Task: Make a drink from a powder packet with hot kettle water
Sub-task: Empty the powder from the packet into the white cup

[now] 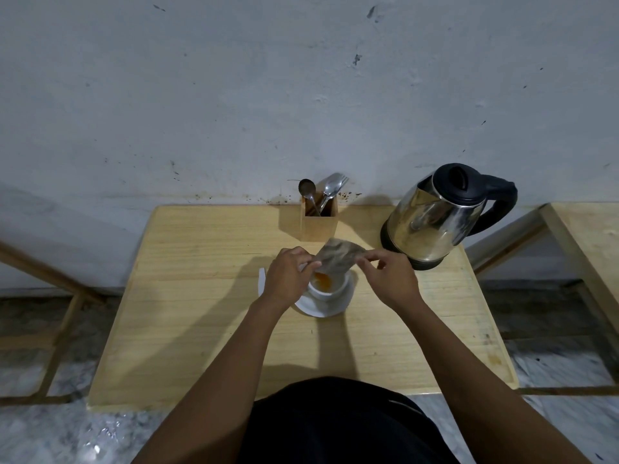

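Observation:
A crumpled silvery powder packet (338, 257) is held tilted over a white cup (330, 289) that stands on a white saucer (335, 308). Orange powder (323, 280) lies inside the cup. My left hand (288, 276) pinches the packet's left edge and my right hand (388, 279) pinches its right edge, both just above the cup. A steel kettle (435, 219) with a black lid and handle stands at the back right of the wooden table (201, 313).
A wooden holder (320, 222) with a spoon and forks stands behind the cup, near the wall. A second wooden table (589, 236) is to the right, and a wooden frame (60, 316) is on the left.

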A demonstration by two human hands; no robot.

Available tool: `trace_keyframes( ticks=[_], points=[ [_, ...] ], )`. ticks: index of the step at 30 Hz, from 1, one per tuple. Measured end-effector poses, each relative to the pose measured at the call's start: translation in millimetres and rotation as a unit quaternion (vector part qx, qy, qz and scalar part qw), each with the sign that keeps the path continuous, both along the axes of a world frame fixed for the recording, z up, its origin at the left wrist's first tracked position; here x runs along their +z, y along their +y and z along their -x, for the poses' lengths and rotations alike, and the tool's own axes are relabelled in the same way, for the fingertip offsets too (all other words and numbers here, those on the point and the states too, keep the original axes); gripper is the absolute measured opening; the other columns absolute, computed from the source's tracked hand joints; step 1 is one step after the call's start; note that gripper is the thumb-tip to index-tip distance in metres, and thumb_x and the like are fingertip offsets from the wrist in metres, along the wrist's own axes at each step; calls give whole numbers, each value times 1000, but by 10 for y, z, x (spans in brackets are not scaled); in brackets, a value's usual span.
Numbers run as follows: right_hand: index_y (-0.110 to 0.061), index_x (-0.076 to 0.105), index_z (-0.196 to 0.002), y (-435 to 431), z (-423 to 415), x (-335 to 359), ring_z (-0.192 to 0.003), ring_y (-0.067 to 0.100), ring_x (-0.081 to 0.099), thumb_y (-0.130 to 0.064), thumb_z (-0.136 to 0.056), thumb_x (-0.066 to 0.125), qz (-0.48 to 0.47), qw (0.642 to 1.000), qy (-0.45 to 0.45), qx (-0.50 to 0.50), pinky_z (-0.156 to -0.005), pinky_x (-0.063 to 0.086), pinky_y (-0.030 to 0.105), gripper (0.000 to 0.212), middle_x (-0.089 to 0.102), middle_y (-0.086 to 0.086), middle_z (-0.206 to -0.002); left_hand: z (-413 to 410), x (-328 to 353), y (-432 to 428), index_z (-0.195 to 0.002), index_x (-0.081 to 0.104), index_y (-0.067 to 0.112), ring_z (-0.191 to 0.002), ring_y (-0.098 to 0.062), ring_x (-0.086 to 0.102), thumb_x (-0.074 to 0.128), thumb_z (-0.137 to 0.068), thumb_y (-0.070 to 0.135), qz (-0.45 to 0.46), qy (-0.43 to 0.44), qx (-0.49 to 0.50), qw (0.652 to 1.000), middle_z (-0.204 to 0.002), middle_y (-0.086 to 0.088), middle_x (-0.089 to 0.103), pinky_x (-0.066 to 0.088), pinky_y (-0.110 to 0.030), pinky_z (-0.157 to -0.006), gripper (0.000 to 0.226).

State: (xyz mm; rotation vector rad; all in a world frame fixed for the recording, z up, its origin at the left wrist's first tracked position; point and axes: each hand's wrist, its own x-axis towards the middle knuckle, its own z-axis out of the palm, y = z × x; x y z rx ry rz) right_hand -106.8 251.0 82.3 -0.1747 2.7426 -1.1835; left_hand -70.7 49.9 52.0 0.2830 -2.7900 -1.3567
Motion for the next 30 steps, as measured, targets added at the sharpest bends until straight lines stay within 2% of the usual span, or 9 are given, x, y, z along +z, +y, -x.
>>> trace_keyframes(
  ticks=[5, 8, 11, 13, 15, 17, 20, 25, 30],
  points=[
    [-36, 71, -92, -19, 26, -12, -81, 10, 63, -46, -86, 64, 53, 998, 1, 21, -73, 54, 36, 13, 70, -17, -94, -8, 15, 1, -93, 73, 6, -101, -23, 51, 61, -89, 25, -11, -11, -3, 1000, -97, -6, 69, 40, -31, -84, 23],
    [-29, 76, -95, -60, 22, 21, -81, 7, 66, -35, -90, 66, 74, 997, 7, 8, -77, 57, 38, 13, 73, -14, -92, 6, 17, -26, -99, 72, 5, -104, -24, 57, 61, -89, 26, -29, -22, -8, 999, -107, -7, 66, 44, -31, -86, 25],
    [-22, 78, -101, -66, -36, 13, -82, 5, 68, -31, -89, 69, 100, 995, 11, 19, -79, 57, 39, 18, 75, -12, -91, -15, 131, -104, -114, 59, 13, -108, -19, 53, 56, -90, 43, -69, -62, 68, 993, -121, 0, 49, 45, -34, -92, 39],
    [-22, 78, -101, -57, -75, -16, -83, 6, 69, -31, -88, 70, 116, 993, 20, 27, -79, 57, 40, 18, 75, -12, -91, -28, 282, -164, -95, 56, 14, -89, -19, 55, 48, -89, 54, -123, -103, 144, 977, -103, 0, 51, 45, -35, -81, 41],
    [-25, 78, -99, -55, -113, -48, -82, 10, 68, -32, -87, 71, 129, 991, 27, 28, -77, 57, 42, 16, 75, -11, -89, -31, 426, -240, -74, 61, 11, -67, -18, 55, 39, -86, 67, -198, -174, 172, 949, -78, -2, 63, 45, -33, -69, 61],
    [-27, 78, -97, -61, -154, -66, -78, 11, 66, -29, -87, 72, 137, 989, 41, 35, -74, 56, 42, 12, 74, -11, -86, -50, 542, -258, -77, 70, 10, -58, -18, 55, 38, -79, 76, -272, -268, 136, 914, -70, -4, 69, 45, -31, -63, 73],
    [-28, 78, -96, -79, -217, -71, -73, 11, 63, -24, -86, 72, 129, 986, 84, 69, -67, 54, 39, 12, 70, -11, -82, -60, 560, -198, -85, 73, 11, -54, -17, 52, 53, -78, 66, -305, -329, 78, 890, -68, -3, 67, 43, -28, -59, 59],
    [-25, 75, -105, -23, -249, -132, -71, 9, 59, -15, -85, 73, 75, 982, 128, 120, -66, 53, 32, 22, 64, -17, -84, -69, 533, -179, -78, 68, 12, -56, -18, 52, 65, -81, 30, -303, -281, 66, 908, -68, -4, 64, 44, -28, -57, 19],
    [-37, 62, -123, 25, -267, -221, -81, 7, 57, -25, -86, 70, 27, 987, 97, 123, -65, 44, 17, 40, 60, -19, -92, -192, 478, -305, -75, 70, 15, -54, -9, 56, 62, -88, 34, -209, -161, 41, 964, -67, -5, 64, 44, -18, -54, 24]
  ],
)
